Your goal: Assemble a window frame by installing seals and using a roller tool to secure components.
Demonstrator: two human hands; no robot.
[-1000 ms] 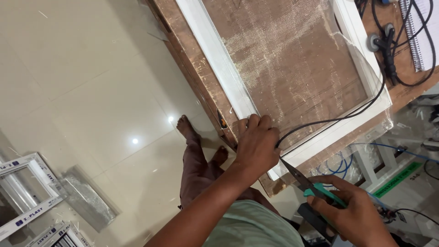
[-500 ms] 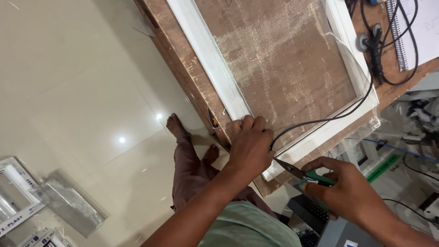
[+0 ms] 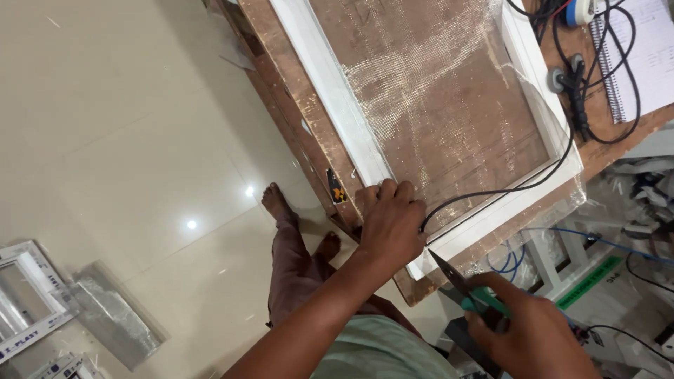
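Pressing down on the near corner of a white frame (image 3: 330,84), the left hand (image 3: 390,224) lies flat with its fingers curled over the frame's corner, where a black cord (image 3: 505,189) runs along the inner edge of the lower rail and disappears under the palm; whether the fingers pinch the cord cannot be told. Fine mesh (image 3: 435,91) is stretched across the frame, which lies on a worn wooden table (image 3: 281,77). Just beside that corner, the right hand (image 3: 526,337) is closed around the green handles of a pair of scissors (image 3: 463,288), whose dark blades point up and left toward the frame's corner, their tip close to the frame but not touching it. A small black and yellow object (image 3: 336,187) sits on the table edge near the left hand. At the far end of the table lie black cables with plugs (image 3: 572,84) and a spiral notebook (image 3: 649,56). Below, the person's bare foot (image 3: 275,202) stands on the pale tiled floor (image 3: 126,126), and a folded piece of mesh (image 3: 116,323) lies on the floor beside other white frames (image 3: 28,295).
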